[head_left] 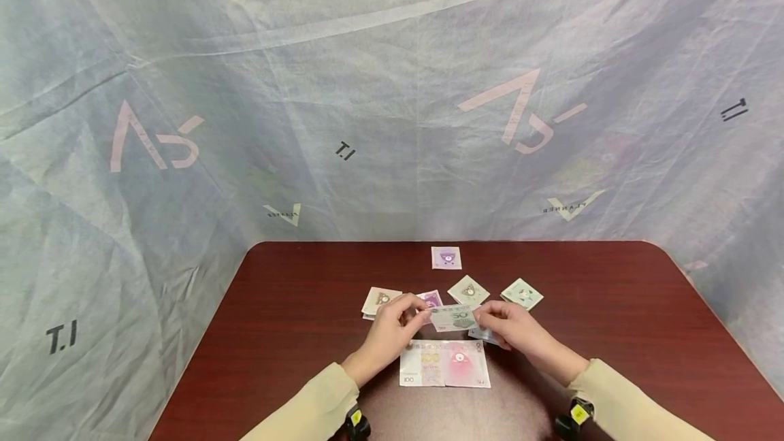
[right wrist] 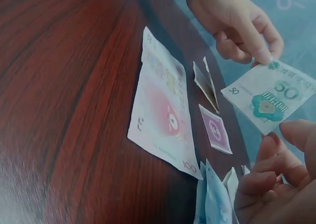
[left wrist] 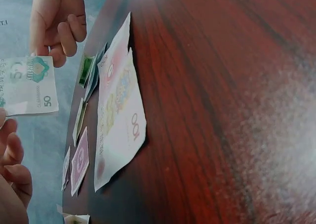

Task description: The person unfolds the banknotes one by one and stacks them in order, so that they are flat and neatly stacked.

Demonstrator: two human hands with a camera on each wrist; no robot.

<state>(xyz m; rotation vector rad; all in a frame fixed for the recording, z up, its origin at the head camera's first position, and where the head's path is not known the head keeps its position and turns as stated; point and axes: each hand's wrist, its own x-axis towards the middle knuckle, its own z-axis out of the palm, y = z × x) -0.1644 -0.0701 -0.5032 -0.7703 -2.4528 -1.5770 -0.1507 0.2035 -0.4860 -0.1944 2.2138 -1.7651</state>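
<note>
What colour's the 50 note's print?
The 50 note has mostly green print, clearest in the right wrist view.

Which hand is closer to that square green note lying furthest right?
The right. In the head view, the right hand appears just below the square green note; the left hand is well off to its left, past the 50 note.
</note>
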